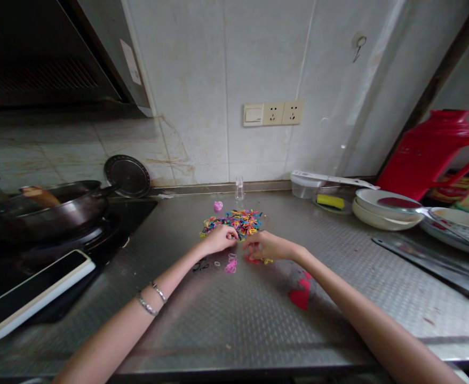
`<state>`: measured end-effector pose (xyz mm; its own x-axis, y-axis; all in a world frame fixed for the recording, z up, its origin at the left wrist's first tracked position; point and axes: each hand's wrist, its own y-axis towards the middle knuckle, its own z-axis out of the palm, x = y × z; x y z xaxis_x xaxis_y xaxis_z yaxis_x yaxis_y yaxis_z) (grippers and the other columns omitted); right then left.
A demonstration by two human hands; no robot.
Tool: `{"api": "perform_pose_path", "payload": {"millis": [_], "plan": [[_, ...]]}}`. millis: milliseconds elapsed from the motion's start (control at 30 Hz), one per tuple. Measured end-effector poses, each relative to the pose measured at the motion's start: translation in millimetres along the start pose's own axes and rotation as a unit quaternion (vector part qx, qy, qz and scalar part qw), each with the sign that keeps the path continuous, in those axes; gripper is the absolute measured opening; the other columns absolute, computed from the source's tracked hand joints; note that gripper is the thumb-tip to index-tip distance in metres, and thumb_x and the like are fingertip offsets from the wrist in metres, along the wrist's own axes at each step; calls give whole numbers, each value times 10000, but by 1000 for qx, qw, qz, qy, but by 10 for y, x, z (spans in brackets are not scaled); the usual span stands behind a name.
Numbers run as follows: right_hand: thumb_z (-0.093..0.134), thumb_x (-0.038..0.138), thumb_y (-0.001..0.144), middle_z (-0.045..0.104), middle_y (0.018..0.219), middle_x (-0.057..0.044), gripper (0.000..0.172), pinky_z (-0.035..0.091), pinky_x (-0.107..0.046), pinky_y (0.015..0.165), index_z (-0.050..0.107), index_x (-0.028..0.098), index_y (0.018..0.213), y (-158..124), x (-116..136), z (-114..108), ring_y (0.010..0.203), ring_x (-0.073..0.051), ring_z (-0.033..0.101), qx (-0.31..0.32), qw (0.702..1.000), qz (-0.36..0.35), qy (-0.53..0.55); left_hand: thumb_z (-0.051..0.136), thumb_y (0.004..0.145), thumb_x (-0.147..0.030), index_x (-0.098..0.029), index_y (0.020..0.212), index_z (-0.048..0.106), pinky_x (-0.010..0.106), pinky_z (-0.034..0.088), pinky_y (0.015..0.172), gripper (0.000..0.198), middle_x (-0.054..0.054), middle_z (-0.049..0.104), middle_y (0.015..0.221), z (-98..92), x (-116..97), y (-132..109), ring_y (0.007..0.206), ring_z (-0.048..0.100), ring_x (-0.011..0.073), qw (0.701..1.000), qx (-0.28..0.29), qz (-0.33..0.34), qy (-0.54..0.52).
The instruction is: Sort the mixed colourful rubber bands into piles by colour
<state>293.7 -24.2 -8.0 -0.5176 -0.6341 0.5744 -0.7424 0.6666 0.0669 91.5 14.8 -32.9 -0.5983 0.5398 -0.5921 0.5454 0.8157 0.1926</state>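
A heap of small multicoloured rubber bands (244, 217) lies on the metal counter. My left hand (220, 239) is at the heap's near left edge, its fingers closed in a pinch; what is between them is too small to name. Just to the right, my right hand (269, 246) hovers with loosely bent fingers apart, over a few red rubber bands (251, 260) and yellow rubber bands (267, 261). Nearer me are pink rubber bands (231, 265), black rubber bands (202, 265) and a single pale band (217, 264). Behind the heap stand a small clear bottle (239, 189) and a pink cap (217, 206).
On the left are a stove with a wok (70, 205) and a white-edged phone-like device (38, 293). To the right stand bowls (382, 216), a yellow sponge (330, 201), a knife (422, 261) and a red thermos (418, 149). A red scrap (300, 296) lies under my right forearm.
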Motion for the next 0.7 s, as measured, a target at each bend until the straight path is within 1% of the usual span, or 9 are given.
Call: {"api": "perform_pose_path", "payload": {"millis": [100,200,300,367,533,700], "plan": [[590,252,674,631,738,-14,279,399,-191,573,645,174,937,-9,34,-29,631,-106,535,-12,1000,-7,-19,540,665,-206,-132,757,671,180,274,464,176,-13,529,517,-7,2,-24,479,434,87,1000,-3,-8,7],[574,253,683,641,789,-23,271,407,-205,605,652,174,931,-18,15,-83,657,-114,537,-59,998,-4,-31,549,662,-200,-132,763,675,182,276,467,175,-13,532,521,-8,-31,-45,480,435,88,1000,0,-6,8],[535,218,701,653,792,-26,239,414,-216,632,662,166,896,-20,-87,-135,670,-122,547,-115,993,17,-34,567,660,-219,-147,754,683,192,290,487,165,-5,556,539,7,-78,-67,495,457,98,1000,-5,-7,28],[510,201,711,662,797,-29,226,417,-223,653,671,163,866,-19,-186,-154,684,-128,556,-137,990,27,-38,582,662,-251,-163,748,687,205,301,504,162,5,576,556,28,-109,-79,507,475,110,998,-18,-14,55],[487,183,716,670,803,-37,247,412,-221,658,682,164,867,-20,-386,-149,696,-132,559,-142,987,38,-65,557,698,-265,-188,732,685,231,325,557,153,35,622,624,86,-191,-93,565,520,143,993,-42,-7,113],[485,184,713,664,783,-26,250,401,-211,623,681,177,869,-23,-470,-135,674,-127,554,-149,984,54,-84,550,698,-239,-185,706,678,235,337,577,139,39,618,611,93,-236,-96,553,515,142,992,-55,-23,115]]}}
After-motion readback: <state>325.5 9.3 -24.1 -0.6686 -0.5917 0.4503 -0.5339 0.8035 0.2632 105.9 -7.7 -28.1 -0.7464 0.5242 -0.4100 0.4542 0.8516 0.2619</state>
